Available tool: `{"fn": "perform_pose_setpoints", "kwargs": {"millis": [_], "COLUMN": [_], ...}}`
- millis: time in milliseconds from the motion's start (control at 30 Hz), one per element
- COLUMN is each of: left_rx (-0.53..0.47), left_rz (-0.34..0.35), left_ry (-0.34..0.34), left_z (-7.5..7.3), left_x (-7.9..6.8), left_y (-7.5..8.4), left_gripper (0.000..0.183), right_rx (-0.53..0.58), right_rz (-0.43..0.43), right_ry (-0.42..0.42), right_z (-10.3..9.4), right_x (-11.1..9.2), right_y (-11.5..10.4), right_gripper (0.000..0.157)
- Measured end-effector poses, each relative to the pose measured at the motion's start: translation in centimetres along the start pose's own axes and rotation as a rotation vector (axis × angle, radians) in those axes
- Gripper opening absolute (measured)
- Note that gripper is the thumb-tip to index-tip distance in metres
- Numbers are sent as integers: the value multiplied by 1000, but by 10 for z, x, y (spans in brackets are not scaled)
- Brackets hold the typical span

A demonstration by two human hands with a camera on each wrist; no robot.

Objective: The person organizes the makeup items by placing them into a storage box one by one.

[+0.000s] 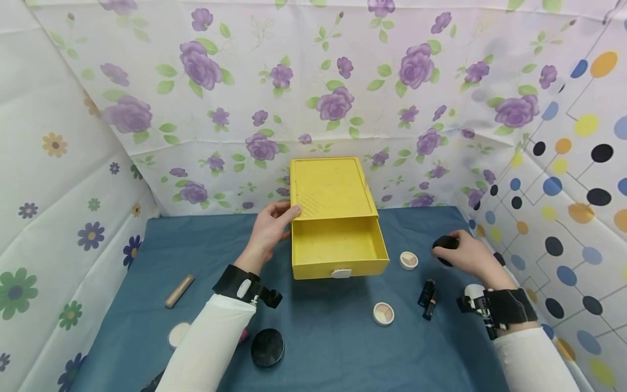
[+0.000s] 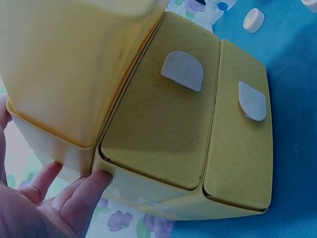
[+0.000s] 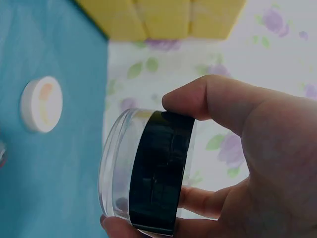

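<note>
A yellow drawer box [image 1: 329, 185] stands at the back of the table with its top drawer [image 1: 338, 239] pulled out; the drawer's visible inside holds nothing. In the left wrist view, two lower drawer fronts [image 2: 158, 129] are closed, each with a white handle. My left hand [image 1: 266, 231] grips the box's left side, thumb over the top edge and fingers against the side wall. Off to the right, my right hand [image 1: 470, 253] holds a round clear jar with a black lid [image 3: 161, 171], pinched between thumb and fingers, tilted on its side above the table.
Two pale round compacts [image 1: 409, 260] lie right of the box, near black lipsticks [image 1: 428, 299]. A black round jar [image 1: 267, 348], a beige stick [image 1: 179, 291] and a pale round item [image 1: 178, 334] are at the left. Patterned cloth walls [image 1: 333, 103] surround the blue table [image 1: 333, 337].
</note>
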State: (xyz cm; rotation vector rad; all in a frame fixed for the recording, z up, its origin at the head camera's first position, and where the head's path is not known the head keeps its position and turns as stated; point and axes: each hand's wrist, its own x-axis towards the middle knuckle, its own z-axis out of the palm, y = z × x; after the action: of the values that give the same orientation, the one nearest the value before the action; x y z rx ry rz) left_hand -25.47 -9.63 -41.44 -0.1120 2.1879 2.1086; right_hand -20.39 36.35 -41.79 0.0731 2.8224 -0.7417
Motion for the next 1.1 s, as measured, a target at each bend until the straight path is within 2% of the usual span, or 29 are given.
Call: {"fn": "perform_pose_setpoints", "kwargs": {"millis": [267, 700, 1100], "left_rx": [-4, -4, -4], "left_rz": [0, -2, -4], "left_ry": [3, 15, 18], "left_z": [1, 1, 2], "left_x": [-1, 0, -1], "left_y": [0, -1, 0], "left_gripper": [66, 66, 63], "right_rx": [-36, -69, -59], "right_rz": [-61, -156, -206], "right_ry": [12, 20, 33], "right_z": [-11, -21, -29], "right_x": [-12, -26, -50], "right_y": [-30, -60, -103], "right_gripper": [86, 82, 80]}}
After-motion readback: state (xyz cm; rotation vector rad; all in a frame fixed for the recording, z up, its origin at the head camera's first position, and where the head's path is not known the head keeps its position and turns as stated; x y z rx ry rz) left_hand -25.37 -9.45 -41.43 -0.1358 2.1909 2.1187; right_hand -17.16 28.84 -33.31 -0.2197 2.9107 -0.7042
